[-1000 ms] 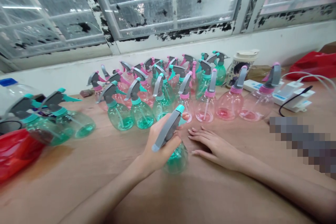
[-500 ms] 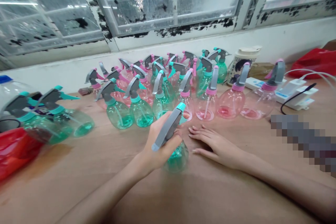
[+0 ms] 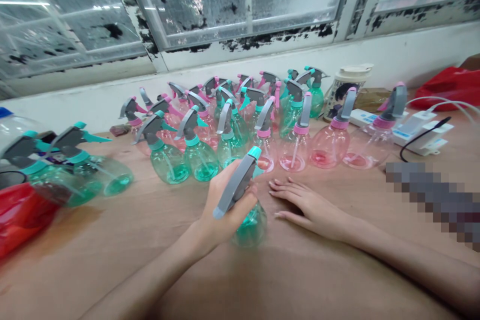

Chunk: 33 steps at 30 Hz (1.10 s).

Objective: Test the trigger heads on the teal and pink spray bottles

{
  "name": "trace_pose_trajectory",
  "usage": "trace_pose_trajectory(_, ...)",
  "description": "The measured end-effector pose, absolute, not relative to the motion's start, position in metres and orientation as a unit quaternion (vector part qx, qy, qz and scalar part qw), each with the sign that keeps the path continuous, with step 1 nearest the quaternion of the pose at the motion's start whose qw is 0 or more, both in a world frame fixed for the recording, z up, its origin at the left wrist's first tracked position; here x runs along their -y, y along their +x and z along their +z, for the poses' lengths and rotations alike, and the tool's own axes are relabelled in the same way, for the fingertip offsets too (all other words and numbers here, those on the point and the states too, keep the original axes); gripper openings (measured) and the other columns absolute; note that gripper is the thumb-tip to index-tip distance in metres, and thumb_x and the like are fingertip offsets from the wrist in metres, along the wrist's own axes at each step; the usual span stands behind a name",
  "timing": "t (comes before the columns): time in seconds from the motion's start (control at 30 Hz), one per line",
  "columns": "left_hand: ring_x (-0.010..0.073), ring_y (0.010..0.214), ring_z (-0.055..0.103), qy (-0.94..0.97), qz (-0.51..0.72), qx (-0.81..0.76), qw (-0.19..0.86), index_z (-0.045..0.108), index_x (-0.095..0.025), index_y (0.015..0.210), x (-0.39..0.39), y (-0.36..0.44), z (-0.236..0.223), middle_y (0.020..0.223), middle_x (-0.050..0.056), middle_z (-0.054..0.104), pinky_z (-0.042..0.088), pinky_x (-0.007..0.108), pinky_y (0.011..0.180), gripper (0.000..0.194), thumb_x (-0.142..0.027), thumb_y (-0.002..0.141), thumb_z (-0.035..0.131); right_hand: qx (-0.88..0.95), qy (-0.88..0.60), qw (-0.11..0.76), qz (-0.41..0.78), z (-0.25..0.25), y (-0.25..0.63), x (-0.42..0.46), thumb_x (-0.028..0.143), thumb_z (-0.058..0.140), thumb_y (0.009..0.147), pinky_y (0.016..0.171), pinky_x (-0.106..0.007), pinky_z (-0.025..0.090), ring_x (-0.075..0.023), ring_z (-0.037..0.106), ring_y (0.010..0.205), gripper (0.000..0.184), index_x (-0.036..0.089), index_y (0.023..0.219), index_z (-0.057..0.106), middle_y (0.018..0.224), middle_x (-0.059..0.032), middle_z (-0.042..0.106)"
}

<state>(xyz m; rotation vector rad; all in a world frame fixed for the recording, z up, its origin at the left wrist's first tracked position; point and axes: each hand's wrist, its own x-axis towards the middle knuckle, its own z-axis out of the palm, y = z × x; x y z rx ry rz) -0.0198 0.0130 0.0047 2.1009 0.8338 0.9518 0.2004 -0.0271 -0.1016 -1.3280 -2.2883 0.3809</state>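
My left hand is wrapped round the neck of a green spray bottle with a grey and teal trigger head. Its nozzle points away from me, and the fingers partly hide the trigger and neck. The bottle is at the middle front, over the wooden table. To its right, my right hand lies palm down on the tabletop, fingers stretched out and holding nothing. Just beyond both hands stand green spray bottles and pink spray bottles, several of each.
Two green spray bottles stand at left beside a red plastic bag. At the right back are a white cup with a printed figure, a white power strip with cables, and another red bag. Windows rise behind.
My left hand and the green spray bottle in it have shifted very slightly left in the view. My right hand stays flat in its place.
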Motion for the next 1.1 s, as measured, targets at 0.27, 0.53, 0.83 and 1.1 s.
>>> trace_pose_trajectory(0.27,0.016,0.064,0.051,0.812,0.378,-0.308,0.322,0.057,-0.022,0.089,-0.0142,-0.0208,0.0,0.071,-0.001,0.05,0.047,0.03,0.065,0.014,-0.027,0.08,0.048,0.833,-0.479,0.237,0.139,-0.1034,0.2014,0.0263,0.049,0.05,0.094,0.115,-0.051,0.031,-0.0262,0.041,0.137,0.05,0.021,0.136,0.051,0.143,-0.0089,0.052)
trace_pose_trajectory(0.53,0.0154,0.067,0.058,0.805,0.393,-0.307,0.322,0.061,-0.022,0.104,-0.0123,-0.0198,-0.0021,0.081,0.001,0.061,0.051,0.03,0.066,0.029,-0.021,0.077,0.05,0.837,-0.484,0.217,0.133,-0.1046,0.2018,0.0257,0.051,0.047,0.095,0.116,-0.05,0.029,-0.0247,0.039,0.138,0.052,0.019,0.137,0.05,0.145,-0.0083,0.051)
trace_pose_trajectory(0.83,0.0187,0.081,0.065,0.813,0.391,-0.315,0.295,0.059,-0.021,0.1,-0.0137,-0.019,-0.0028,0.09,0.004,0.066,0.055,0.035,0.077,0.024,-0.021,0.077,0.055,0.835,-0.479,0.231,0.137,-0.1053,0.2021,0.0256,0.049,0.049,0.095,0.115,-0.051,0.03,-0.0253,0.04,0.138,0.051,0.021,0.137,0.05,0.144,-0.0086,0.051)
trace_pose_trajectory(1.1,0.0198,0.09,0.068,0.809,0.391,-0.299,0.322,0.06,-0.024,0.107,-0.014,-0.0188,-0.0012,0.102,0.004,0.069,0.056,0.032,0.078,0.032,-0.017,0.076,0.054,0.836,-0.478,0.233,0.136,-0.105,0.2023,0.0258,0.049,0.05,0.095,0.115,-0.051,0.03,-0.0253,0.04,0.137,0.05,0.022,0.137,0.05,0.144,-0.0083,0.052)
